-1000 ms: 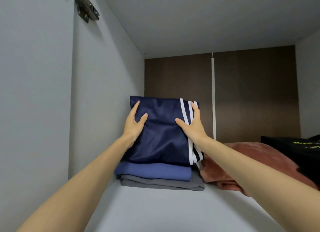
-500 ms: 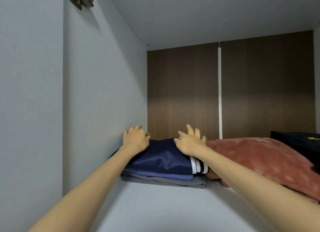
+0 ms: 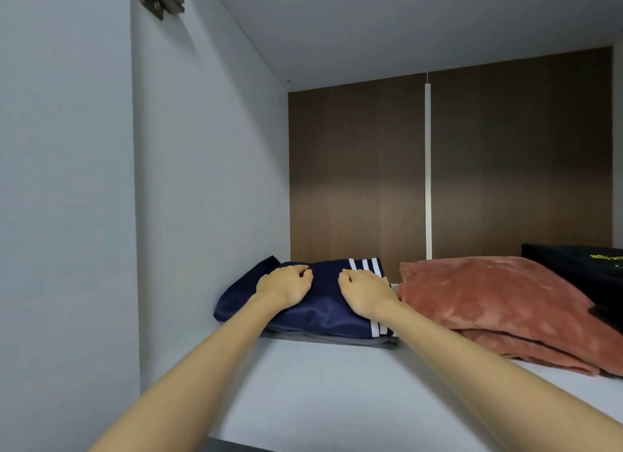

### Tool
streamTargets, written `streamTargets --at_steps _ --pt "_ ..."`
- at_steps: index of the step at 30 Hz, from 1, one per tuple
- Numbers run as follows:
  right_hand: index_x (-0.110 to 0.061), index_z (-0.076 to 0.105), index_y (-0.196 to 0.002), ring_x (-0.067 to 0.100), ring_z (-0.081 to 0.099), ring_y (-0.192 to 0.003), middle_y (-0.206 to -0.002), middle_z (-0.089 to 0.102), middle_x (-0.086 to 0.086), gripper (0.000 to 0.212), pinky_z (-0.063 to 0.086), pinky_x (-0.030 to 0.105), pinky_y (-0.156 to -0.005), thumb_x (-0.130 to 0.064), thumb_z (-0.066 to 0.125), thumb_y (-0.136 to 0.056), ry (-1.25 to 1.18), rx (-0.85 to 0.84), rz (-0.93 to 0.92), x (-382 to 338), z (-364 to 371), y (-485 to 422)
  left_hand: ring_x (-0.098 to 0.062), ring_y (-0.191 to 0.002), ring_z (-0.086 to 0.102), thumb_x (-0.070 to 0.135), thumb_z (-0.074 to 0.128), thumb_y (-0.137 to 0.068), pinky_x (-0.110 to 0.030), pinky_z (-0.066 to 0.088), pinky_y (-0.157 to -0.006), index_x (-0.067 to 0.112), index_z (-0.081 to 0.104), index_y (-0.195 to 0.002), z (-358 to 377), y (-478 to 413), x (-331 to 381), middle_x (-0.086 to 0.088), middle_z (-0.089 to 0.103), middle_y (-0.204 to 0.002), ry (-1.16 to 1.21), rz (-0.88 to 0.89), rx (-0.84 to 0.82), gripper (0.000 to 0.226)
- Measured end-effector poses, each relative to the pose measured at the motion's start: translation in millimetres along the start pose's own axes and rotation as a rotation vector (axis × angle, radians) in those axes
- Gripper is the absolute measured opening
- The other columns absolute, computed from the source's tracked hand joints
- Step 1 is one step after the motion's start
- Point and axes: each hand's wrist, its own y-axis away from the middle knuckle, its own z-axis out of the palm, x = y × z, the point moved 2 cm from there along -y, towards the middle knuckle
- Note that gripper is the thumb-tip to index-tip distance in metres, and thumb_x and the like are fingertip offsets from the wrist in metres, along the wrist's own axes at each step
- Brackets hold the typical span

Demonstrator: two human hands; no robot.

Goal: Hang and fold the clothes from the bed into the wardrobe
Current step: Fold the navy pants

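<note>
Only the head cam here, so one angle to go on.

Looks like the stacking step. The folded navy shorts (image 3: pixel 323 316) with the white stripes are sitting on a grey folded piece (image 3: pixel 354 341) on the wardrobe shelf (image 3: pixel 320 394). They're right under both palms. The left hand (image 3: pixel 285 284) and right hand (image 3: pixel 365 291) lie palm-down on top, side by side with a small gap. Fingers are loosely bent over the fabric. I don't see either one pinching or gripping anything, it reads as pressing or patting flat.

My guess is this item is basically placed. Next move is probably just lifting both hands straight off without dragging that slippery-looking top layer, then heading back for more clothes. The shorts overhang the grey piece a bit on the left-hand side, so a nudge to square them up might be worth it.

Around the hands: the wardrobe's side wall (image 3: pixel 209 198) is close on the left-hand side. Just beside the right hand is a pink plush cushion (image 3: pixel 499 300), close to the stack. Beyond that is something black (image 3: pixel 573 266) with yellow lettering, too small to read. So the stack is boxed in between wall and cushion. The brown back panel (image 3: pixel 354 182) is just past the fingertips.
</note>
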Motion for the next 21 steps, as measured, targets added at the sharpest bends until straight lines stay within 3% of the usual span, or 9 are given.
streamTargets --at_steps 3,7,13,17,21 --pt "-0.015 0.029 -0.150 0.031 0.036 -0.134 -0.146 0.043 0.011 0.049 0.031 0.041 -0.110 -0.024 0.034 -0.102 -0.006 0.089 -0.111 -4 -23 19 -0.027 -0.130 0.043 0.032 0.029 -0.102 -0.046 0.028 -0.111 0.028 0.037 -0.146 -14 16 5 -0.004 0.050 -0.141 -0.030 0.038 0.106 0.045" --pt "-0.019 0.033 -0.148 0.028 0.036 -0.131 -0.144 0.045 0.005 0.050 0.038 0.041 -0.102 -0.019 0.042 -0.100 0.125 0.284 -0.236 -10 -68 68 -0.028 -0.125 0.047 0.030 0.032 -0.101 -0.049 0.033 -0.108 0.027 0.036 -0.146 -36 56 25 -0.006 0.052 -0.138 -0.096 0.118 0.228 0.045" --pt "-0.027 0.042 -0.142 0.022 0.047 -0.117 -0.132 0.053 -0.003 0.043 0.042 0.034 -0.089 -0.027 0.042 -0.099 0.309 0.430 -0.370 -6 -93 158 -0.023 -0.123 0.049 0.034 0.033 -0.101 -0.035 0.039 -0.099 0.028 0.035 -0.146 -53 151 60 0.000 0.051 -0.139 -0.229 0.233 0.463 0.045" --pt "-0.022 0.053 -0.133 0.026 0.054 -0.107 -0.122 0.061 0.001 0.040 0.043 0.037 -0.080 -0.026 0.050 -0.094 0.381 0.465 -0.422 2 -90 216 -0.019 -0.120 0.050 0.036 0.035 -0.101 -0.032 0.039 -0.096 0.028 0.037 -0.145 -43 219 77 0.004 0.053 -0.136 -0.237 0.261 0.511 0.045" --pt "-0.019 0.061 -0.123 0.028 0.056 -0.100 -0.113 0.065 0.003 0.034 0.044 0.037 -0.074 -0.025 0.056 -0.090 0.392 0.470 -0.446 9 -85 270 -0.021 -0.119 0.050 0.037 0.037 -0.100 -0.034 0.040 -0.090 0.029 0.039 -0.144 -30 283 87 0.003 0.054 -0.134 -0.179 0.237 0.447 0.044"
